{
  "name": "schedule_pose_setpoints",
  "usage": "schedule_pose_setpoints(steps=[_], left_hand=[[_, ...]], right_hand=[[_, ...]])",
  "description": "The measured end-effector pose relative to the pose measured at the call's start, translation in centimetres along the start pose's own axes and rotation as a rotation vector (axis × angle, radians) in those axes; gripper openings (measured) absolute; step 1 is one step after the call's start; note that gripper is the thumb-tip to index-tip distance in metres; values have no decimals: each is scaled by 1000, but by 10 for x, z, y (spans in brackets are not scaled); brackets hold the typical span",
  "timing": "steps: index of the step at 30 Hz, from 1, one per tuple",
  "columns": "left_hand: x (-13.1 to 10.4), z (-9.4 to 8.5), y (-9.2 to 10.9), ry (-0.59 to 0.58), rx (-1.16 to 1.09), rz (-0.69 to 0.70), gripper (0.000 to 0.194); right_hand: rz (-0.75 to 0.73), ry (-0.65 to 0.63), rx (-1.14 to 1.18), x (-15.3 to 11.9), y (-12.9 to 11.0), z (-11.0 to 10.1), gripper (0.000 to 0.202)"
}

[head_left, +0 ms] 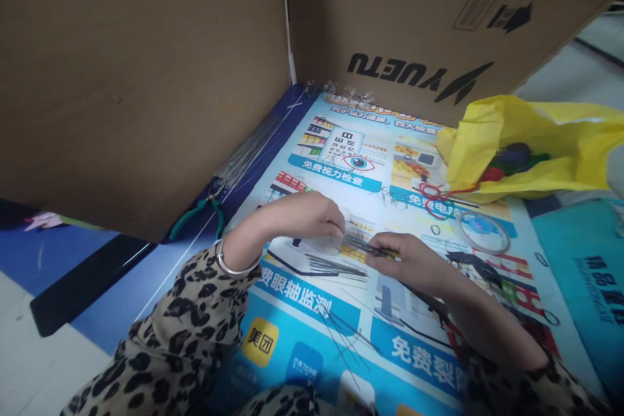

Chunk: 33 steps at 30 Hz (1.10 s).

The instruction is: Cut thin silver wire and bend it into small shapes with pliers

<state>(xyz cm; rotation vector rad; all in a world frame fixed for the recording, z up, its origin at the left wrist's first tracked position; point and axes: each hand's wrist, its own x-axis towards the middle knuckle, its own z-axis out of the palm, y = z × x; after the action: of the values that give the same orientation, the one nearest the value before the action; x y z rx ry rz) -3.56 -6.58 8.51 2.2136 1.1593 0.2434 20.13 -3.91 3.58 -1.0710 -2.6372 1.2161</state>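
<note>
- Centre stage we have the right hand (402, 257), fingers closed around a slim metal tool (359, 244) whose tip points across to the left
- And here's the left hand (319, 214), fingers curled down just beside that tip; we cannot tell how tightly they close or whether they grip anything
- Just below it we spot dark wires (336, 266) bunched on the printed sheet (336, 190), with thinner wires (347, 333) fanned out nearer us
- Out left we see green-handled pliers (220, 216) by the cardboard panel (146, 78), near a bundle of long rods (251, 149)
- Over right, a pale ring (482, 248) lies flat, near red cord (433, 194) and a yellow bag (468, 162)
</note>
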Motion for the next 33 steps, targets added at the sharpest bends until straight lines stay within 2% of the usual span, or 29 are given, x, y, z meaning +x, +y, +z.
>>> schedule_pose_setpoints(steps=[3, 6, 9, 14, 18, 22, 28, 33], left_hand=[[4, 8, 5, -19, -54, 29, 20], [8, 18, 4, 112, -22, 5, 17], [12, 26, 2, 217, 176, 24, 19], [18, 31, 6, 303, 523, 109, 15], [19, 31, 11, 347, 665, 134, 10], [21, 37, 14, 340, 740, 117, 5], [25, 45, 15, 328, 620, -54, 10], [28, 43, 14, 361, 252, -186, 20]], right_hand=[[67, 31, 120, 1, 5, -5, 25], [83, 67, 202, 2, 8, -6, 25], [89, 80, 267, 2, 8, -5, 23], [136, 93, 442, 2, 5, -6, 22], [194, 113, 558, 3, 3, -8, 19], [171, 116, 624, 5, 6, -6, 15], [125, 209, 614, 6, 5, -3, 14], [115, 254, 643, 7, 5, -2, 12]])
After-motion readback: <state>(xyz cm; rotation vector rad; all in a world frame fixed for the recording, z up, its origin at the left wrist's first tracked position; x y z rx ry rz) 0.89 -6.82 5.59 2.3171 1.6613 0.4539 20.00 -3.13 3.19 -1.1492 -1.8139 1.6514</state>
